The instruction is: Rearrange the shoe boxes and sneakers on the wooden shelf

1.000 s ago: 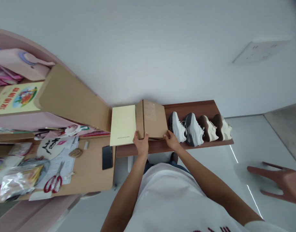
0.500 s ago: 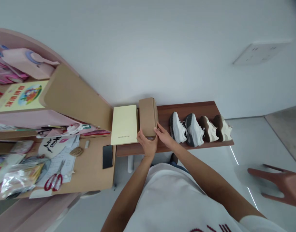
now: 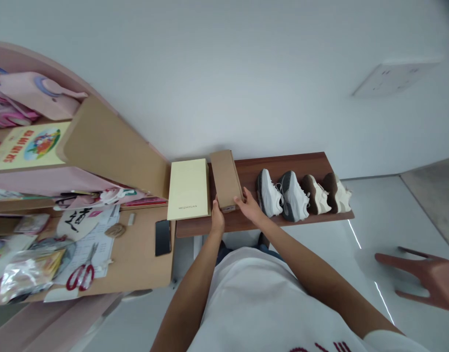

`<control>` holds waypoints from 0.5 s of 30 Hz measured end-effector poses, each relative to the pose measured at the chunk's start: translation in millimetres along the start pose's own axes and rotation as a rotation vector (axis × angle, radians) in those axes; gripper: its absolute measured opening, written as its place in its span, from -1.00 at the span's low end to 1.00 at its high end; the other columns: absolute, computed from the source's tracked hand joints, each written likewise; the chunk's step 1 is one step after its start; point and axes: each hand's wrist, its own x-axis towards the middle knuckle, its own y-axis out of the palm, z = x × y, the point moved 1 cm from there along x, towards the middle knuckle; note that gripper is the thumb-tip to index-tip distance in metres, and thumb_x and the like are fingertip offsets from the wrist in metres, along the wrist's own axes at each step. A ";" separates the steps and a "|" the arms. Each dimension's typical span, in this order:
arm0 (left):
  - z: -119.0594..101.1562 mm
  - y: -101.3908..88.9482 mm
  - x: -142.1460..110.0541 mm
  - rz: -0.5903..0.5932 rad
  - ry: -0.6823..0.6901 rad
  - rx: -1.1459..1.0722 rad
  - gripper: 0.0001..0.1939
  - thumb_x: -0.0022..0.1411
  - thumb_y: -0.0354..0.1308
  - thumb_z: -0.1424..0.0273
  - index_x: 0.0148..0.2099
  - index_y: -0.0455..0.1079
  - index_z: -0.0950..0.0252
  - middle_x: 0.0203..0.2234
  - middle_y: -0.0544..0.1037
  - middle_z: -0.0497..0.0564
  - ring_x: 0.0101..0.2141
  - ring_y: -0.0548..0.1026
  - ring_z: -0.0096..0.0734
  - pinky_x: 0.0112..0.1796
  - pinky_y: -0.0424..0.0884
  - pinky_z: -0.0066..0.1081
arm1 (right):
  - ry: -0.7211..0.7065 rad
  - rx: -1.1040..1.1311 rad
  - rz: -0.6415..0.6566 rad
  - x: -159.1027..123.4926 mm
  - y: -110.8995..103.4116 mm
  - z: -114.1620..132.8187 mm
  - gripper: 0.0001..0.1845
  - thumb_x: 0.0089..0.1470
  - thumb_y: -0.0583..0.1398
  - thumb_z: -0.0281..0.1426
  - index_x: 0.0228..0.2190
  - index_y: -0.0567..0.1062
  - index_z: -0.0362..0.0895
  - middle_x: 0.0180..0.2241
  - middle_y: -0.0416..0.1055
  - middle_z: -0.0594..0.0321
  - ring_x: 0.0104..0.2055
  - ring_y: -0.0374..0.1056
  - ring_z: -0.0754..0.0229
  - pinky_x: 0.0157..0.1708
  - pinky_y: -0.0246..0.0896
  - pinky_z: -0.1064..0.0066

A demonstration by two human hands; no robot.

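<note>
A brown cardboard shoebox (image 3: pixel 226 178) stands on its side on the dark wooden shelf (image 3: pixel 305 164). My left hand (image 3: pixel 217 217) grips its near left edge and my right hand (image 3: pixel 251 206) presses against its right side, fingers wrapped round the corner. A pale yellow box (image 3: pixel 188 188) lies flat right beside it on the left. To the right of my right hand stand a white sneaker (image 3: pixel 267 193), a grey and white sneaker (image 3: pixel 293 195) and a pair of brown and cream shoes (image 3: pixel 326 193), all in a row.
A wooden desk (image 3: pixel 136 259) at the left carries a black phone (image 3: pixel 162 237), red scissors (image 3: pixel 81 273), papers and plastic bags. A tan board (image 3: pixel 107 146) leans over it. A reddish stool (image 3: pixel 426 278) stands on the white floor at the right.
The brown box, held wide and flat a second ago, now stands narrow on its side next to the yellow box. My hands have come closer together on it.
</note>
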 end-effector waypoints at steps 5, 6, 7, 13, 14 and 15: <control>-0.8 5.6 -2.9 0.066 -0.036 -0.177 -0.41 0.48 -0.24 0.09 0.28 0.38 0.27 0.13 0.53 0.11 0.26 0.34 -0.24 0.26 0.23 -0.20 | 0.038 -0.398 -0.043 -3.1 11.6 42.2 0.21 0.00 0.27 0.09 0.41 -0.15 -0.19 0.42 -0.10 -0.14 0.44 -0.12 -0.25 0.35 -0.09 -0.03; -0.9 6.6 -5.3 0.055 -0.057 -0.191 -0.42 0.48 -0.23 0.10 0.28 0.38 0.26 0.15 0.52 0.10 0.27 0.33 -0.23 0.26 0.22 -0.20 | 0.071 -0.482 -0.055 -3.6 16.0 49.5 0.28 -0.04 0.28 0.11 0.42 -0.20 -0.20 0.42 -0.12 -0.17 0.44 -0.14 -0.29 0.33 -0.08 -0.06; -0.9 7.2 -7.3 0.042 -0.078 -0.201 -0.43 0.48 -0.22 0.12 0.29 0.38 0.26 0.17 0.50 0.09 0.28 0.32 -0.22 0.27 0.21 -0.21 | 0.101 -0.554 -0.068 -4.0 20.2 55.4 0.34 -0.08 0.30 0.12 0.42 -0.25 -0.21 0.42 -0.14 -0.20 0.43 -0.14 -0.32 0.31 -0.07 -0.09; 0.8 1.6 -8.9 0.018 -0.234 -0.232 -0.47 0.45 -0.11 0.08 0.25 0.43 0.19 0.18 0.49 0.09 0.29 0.29 -0.14 0.26 0.20 -0.14 | 0.122 -0.667 -0.111 -1.6 27.4 61.1 0.40 -0.13 0.32 0.04 0.42 -0.36 -0.22 0.35 -0.03 -0.24 0.37 -0.04 -0.34 0.25 0.01 -0.07; 2.4 0.0 -8.1 0.023 -0.273 -0.227 -0.48 0.44 -0.10 0.07 0.23 0.44 0.16 0.19 0.49 0.08 0.29 0.29 -0.13 0.26 0.20 -0.11 | 0.114 -0.653 -0.123 0.4 24.2 58.6 0.40 -0.14 0.33 0.02 0.42 -0.33 -0.22 0.34 0.00 -0.24 0.36 -0.02 -0.36 0.24 0.03 -0.07; 4.7 -1.5 -7.5 0.025 -0.312 -0.215 -0.51 0.44 -0.08 0.07 0.21 0.45 0.13 0.20 0.48 0.07 0.29 0.29 -0.14 0.26 0.19 -0.08 | 0.104 -0.632 -0.135 3.0 20.0 55.6 0.39 -0.15 0.34 0.00 0.42 -0.30 -0.22 0.32 0.03 -0.25 0.35 0.00 -0.37 0.23 0.04 -0.06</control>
